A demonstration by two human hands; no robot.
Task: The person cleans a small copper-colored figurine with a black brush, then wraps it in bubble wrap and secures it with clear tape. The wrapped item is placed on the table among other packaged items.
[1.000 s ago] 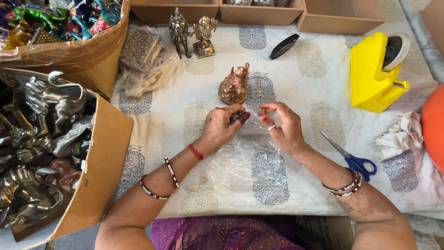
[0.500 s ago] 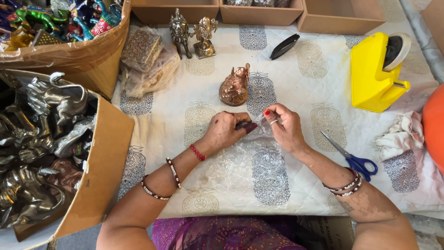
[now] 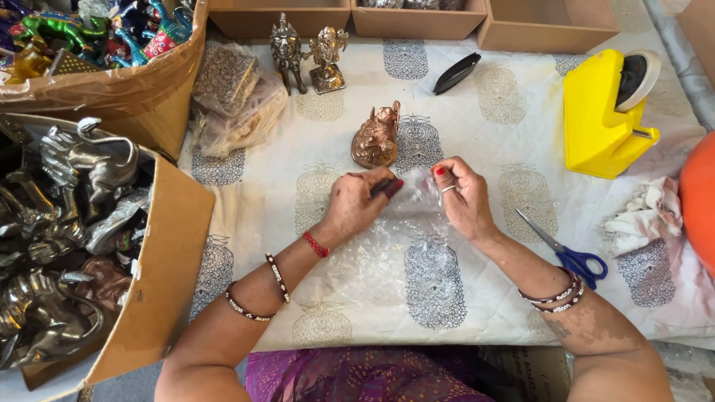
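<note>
Both hands, left hand and right hand, pinch the clear bubble wrap shut-fingered near the copper figurine, seemingly opening it; the figurine likely needs setting on it.

Packing workshop; figurine cartons; tape dispenser

The quilted tablecloth is cream with grey-blue block-printed motifs. The tape dispenser is bright yellow, the scissors have blue handles, and the small figurine near the hands is coppery. The bubble wrap is clear. The elephant figures in the brown cardboard box are dark silver. A thread on the left wrist looks red; the garment at the bottom is purple, possibly patterned.
</note>
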